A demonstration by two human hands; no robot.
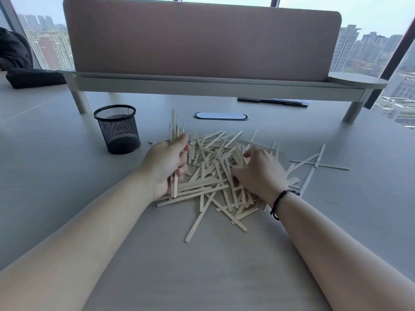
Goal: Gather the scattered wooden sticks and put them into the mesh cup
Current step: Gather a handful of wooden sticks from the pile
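Already the left hand [165, 163] grips a small bundle of wooden sticks [174, 131] held upright, just right of the black mesh cup [117, 129] standing on the table [67, 176]. The right hand [260, 173], fingers curled, presses into the loose pile of sticks [213, 176] between both hands; a few strays [314, 162] lie further right.

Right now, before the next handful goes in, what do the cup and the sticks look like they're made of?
Mesh cup: looks like black metal wire mesh with a solid rim and base band; the table shows through its wall. Matte finish.

Wooden sticks: pale, flat, thin strips with rounded ends, apparently unfinished light wood; no gloss or paint visible. The left hand grips a bunch upright.
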